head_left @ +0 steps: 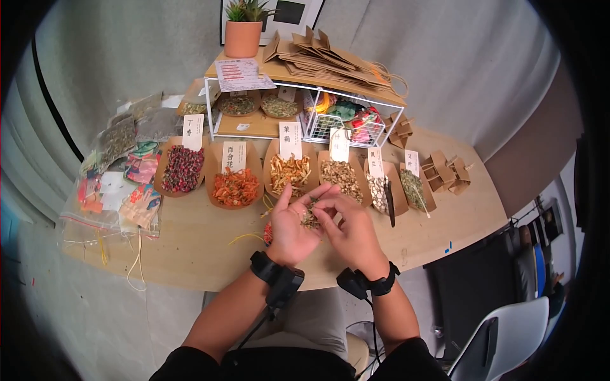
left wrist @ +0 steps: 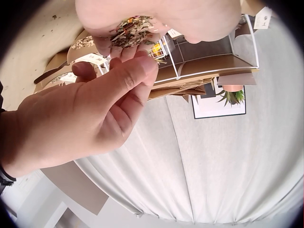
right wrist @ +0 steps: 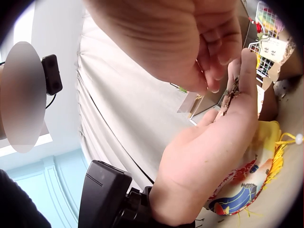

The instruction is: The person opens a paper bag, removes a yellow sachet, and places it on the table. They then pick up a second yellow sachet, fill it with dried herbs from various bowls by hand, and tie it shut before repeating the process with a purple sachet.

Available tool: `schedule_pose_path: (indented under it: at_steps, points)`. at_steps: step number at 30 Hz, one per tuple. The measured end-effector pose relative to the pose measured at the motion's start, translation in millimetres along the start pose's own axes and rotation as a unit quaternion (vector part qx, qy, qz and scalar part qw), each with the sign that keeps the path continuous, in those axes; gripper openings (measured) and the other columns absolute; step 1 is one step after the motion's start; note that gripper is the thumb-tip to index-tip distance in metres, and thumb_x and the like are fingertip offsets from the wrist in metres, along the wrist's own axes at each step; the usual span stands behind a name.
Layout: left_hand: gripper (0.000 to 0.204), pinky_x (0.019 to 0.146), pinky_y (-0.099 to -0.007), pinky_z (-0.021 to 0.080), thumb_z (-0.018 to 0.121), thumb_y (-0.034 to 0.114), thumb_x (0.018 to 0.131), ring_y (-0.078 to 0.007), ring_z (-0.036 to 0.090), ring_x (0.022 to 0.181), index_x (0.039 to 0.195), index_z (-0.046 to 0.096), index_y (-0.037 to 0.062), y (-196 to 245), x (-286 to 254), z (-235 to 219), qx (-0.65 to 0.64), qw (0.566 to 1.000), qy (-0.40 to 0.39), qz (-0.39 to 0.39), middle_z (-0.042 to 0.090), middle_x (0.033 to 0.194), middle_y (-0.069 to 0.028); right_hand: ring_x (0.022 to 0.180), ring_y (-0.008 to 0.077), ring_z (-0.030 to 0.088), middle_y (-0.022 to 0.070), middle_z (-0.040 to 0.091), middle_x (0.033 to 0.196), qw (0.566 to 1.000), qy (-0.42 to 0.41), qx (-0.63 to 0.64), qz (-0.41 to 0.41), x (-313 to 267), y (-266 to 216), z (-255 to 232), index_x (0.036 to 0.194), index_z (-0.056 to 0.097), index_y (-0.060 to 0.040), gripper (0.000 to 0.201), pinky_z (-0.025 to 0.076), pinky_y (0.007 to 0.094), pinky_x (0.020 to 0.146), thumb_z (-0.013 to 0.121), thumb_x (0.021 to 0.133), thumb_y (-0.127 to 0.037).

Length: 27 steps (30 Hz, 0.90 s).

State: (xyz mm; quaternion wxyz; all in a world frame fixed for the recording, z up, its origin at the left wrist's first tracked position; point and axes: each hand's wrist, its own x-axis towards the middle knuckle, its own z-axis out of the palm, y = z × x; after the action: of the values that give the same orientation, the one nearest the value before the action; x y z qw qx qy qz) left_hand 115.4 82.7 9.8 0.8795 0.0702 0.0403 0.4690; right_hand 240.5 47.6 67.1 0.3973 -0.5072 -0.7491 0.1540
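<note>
Palm up, my left hand (head_left: 292, 233) carries a small heap of chopped dried herbs (head_left: 310, 219), its fingers loosely extended. My right hand (head_left: 353, 233) is over that palm. In the left wrist view, the right thumb and fingertips (left wrist: 145, 66) press together beside the heap (left wrist: 132, 32); they pinch a little of the herbs, mostly hidden by the fingers. The right wrist view shows the heap (right wrist: 231, 97) edge-on in the left hand (right wrist: 204, 152), below the right hand. A patterned pouch (right wrist: 240, 187) with a yellow tassel lies under the left hand.
Paper trays of red buds (head_left: 182, 169), orange flowers (head_left: 236, 188) and other dried plants stand in a row beyond the hands, with labels. Plastic bags (head_left: 117, 143) lie at the left. Behind is a shelf (head_left: 343, 79) with folded paper bags and a potted plant (head_left: 243, 38).
</note>
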Motion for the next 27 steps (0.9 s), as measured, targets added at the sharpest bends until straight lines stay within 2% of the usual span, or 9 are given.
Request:
schedule_pose_path:
  at_steps: [10, 14, 16, 19, 20, 22, 25, 26, 27]
  points:
    - [0.07, 0.11, -0.0436, 0.035, 0.029, 0.056, 0.101, -0.0245, 0.048, 0.126, 0.134, 0.051, -0.0008, -0.5, 2.8, -5.8, -0.011, 1.0, -0.013, 0.017, 0.051, 0.14, -0.0147, 0.065, 0.0212, 0.064, 0.0132, 0.067, 0.08, 0.999, 0.027, 0.029, 0.02, 3.0, -3.4, 3.2, 0.095, 0.071, -0.0012, 0.013, 0.05, 0.0315, 0.058, 0.07, 0.084, -0.006]
    - [0.058, 0.104, -0.039, 0.036, 0.034, 0.053, 0.101, -0.0207, 0.052, 0.12, 0.12, 0.059, 0.0046, -2.1, 4.7, 3.1, -0.044, 0.993, 0.088, 0.07, 0.06, 0.124, -0.0124, 0.066, 0.0204, 0.066, 0.0134, 0.07, 0.08, 0.999, 0.003, 0.053, 0.0, 39.6, -34.7, 12.9, 0.096, 0.072, -0.0019, 0.015, 0.052, 0.0305, 0.062, 0.069, 0.086, -0.012]
    - [0.056, 0.102, -0.0389, 0.039, 0.036, 0.05, 0.101, -0.0209, 0.054, 0.118, 0.124, 0.057, 0.0042, 0.9, 13.5, -16.8, -0.026, 0.997, 0.01, 0.078, 0.06, 0.125, -0.012, 0.067, 0.0205, 0.067, 0.0139, 0.07, 0.079, 0.997, -0.017, 0.052, -0.05, 70.3, -68.1, 24.0, 0.097, 0.072, -0.0022, 0.018, 0.052, 0.0303, 0.064, 0.069, 0.086, -0.017]
    - [0.056, 0.117, -0.0405, 0.024, 0.031, 0.035, 0.104, -0.0278, 0.034, 0.138, 0.144, 0.026, -0.0028, 2.6, 15.1, -36.1, 0.138, 0.962, -0.196, 0.133, 0.033, 0.148, -0.0201, 0.072, 0.0266, 0.069, 0.017, 0.071, 0.084, 0.986, -0.072, 0.052, -0.139, 117.7, -84.1, 71.9, 0.102, 0.071, -0.0011, 0.02, 0.053, 0.0343, 0.067, 0.066, 0.086, -0.013]
    - [0.06, 0.121, -0.0411, 0.019, 0.029, 0.031, 0.105, -0.0301, 0.028, 0.144, 0.151, 0.016, -0.0051, 0.6, 16.6, -38.8, 0.165, 0.956, -0.193, 0.145, 0.024, 0.156, -0.0227, 0.073, 0.0252, 0.069, 0.0169, 0.071, 0.086, 0.982, -0.097, 0.015, -0.159, 129.6, -85.6, 89.8, 0.104, 0.07, -0.0004, 0.021, 0.054, 0.0333, 0.068, 0.065, 0.087, -0.011]
    - [0.054, 0.116, -0.0405, 0.032, 0.033, 0.034, 0.104, -0.0297, 0.045, 0.134, 0.146, 0.035, -0.0003, -6.7, 19.3, -43.4, 0.087, 0.976, -0.146, 0.135, 0.042, 0.147, -0.0211, 0.075, 0.0257, 0.07, 0.0175, 0.071, 0.088, 0.976, -0.107, -0.021, -0.188, 142.5, -82.4, 101.6, 0.107, 0.069, -0.0001, 0.022, 0.054, 0.0332, 0.07, 0.063, 0.087, -0.008]
    - [0.054, 0.108, -0.0417, 0.041, 0.036, 0.041, 0.102, -0.0273, 0.055, 0.124, 0.137, 0.048, 0.0028, 4.2, 20.0, -57.3, -0.123, 0.947, -0.293, 0.056, 0.053, 0.139, -0.0157, 0.078, 0.0293, 0.071, 0.0189, 0.071, 0.089, 0.979, -0.087, -0.036, -0.179, 143.3, -77.5, 82.2, 0.107, 0.069, -0.0009, 0.021, 0.054, 0.0349, 0.072, 0.061, 0.088, -0.007]
    - [0.055, 0.103, -0.041, 0.044, 0.038, 0.049, 0.1, -0.0254, 0.056, 0.122, 0.132, 0.053, 0.0067, 9.3, 13.4, -35.3, -0.112, 0.95, -0.283, 0.075, 0.056, 0.136, -0.0106, 0.078, 0.0289, 0.071, 0.019, 0.071, 0.088, 0.983, -0.092, -0.056, -0.151, 134.9, -77.6, 62.1, 0.106, 0.069, -0.0009, 0.02, 0.054, 0.0348, 0.071, 0.062, 0.088, -0.008]
    - [0.056, 0.104, -0.0402, 0.043, 0.037, 0.052, 0.1, -0.0251, 0.056, 0.12, 0.13, 0.055, 0.0072, 12.6, 4.7, -8.4, -0.064, 0.996, -0.005, 0.068, 0.06, 0.129, -0.0084, 0.075, 0.0276, 0.07, 0.0187, 0.07, 0.085, 0.98, -0.073, -0.058, -0.174, 127.3, -63.0, 49.0, 0.104, 0.069, -0.0003, 0.019, 0.054, 0.0346, 0.07, 0.062, 0.09, -0.01]
